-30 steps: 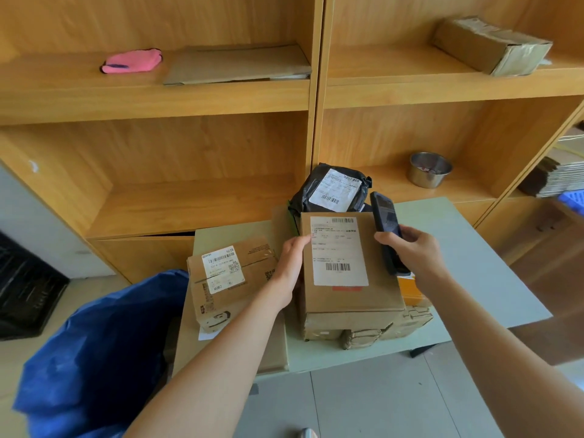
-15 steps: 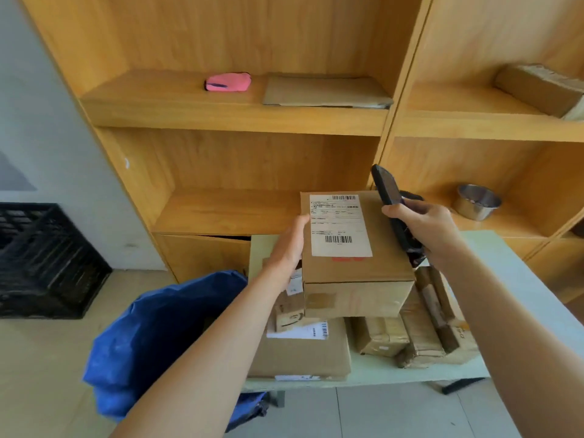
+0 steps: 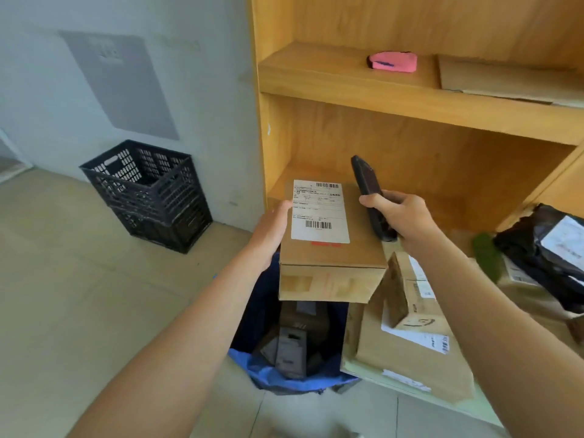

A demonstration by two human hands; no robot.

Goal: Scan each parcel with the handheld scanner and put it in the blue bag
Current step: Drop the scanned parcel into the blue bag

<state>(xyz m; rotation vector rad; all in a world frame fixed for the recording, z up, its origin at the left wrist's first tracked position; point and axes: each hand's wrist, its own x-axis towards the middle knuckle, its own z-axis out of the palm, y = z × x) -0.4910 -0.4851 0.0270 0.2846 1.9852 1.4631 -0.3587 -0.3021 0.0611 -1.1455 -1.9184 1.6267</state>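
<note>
My left hand (image 3: 271, 230) grips the left side of a brown cardboard parcel (image 3: 331, 263) with a white barcode label on top. The parcel hangs in the air directly above the open blue bag (image 3: 252, 361), which stands on the floor and holds several parcels. My right hand (image 3: 399, 216) holds the black handheld scanner (image 3: 366, 188) at the parcel's right edge, its head pointing up. More cardboard parcels (image 3: 410, 330) lie on the pale green table (image 3: 373, 373) to the right, and a black plastic mailer (image 3: 543, 248) sits at the far right.
A wooden shelf unit (image 3: 347, 90) rises behind the parcel, with a pink object (image 3: 393, 61) and flat cardboard (image 3: 505, 77) on an upper shelf. A black slatted crate (image 3: 148, 194) stands on the tiled floor by the white wall at left.
The view has swung left. My left hand has carried the labelled parcel off the table stack to a spot over the blue bag; my right hand with the scanner has moved along beside it.
</note>
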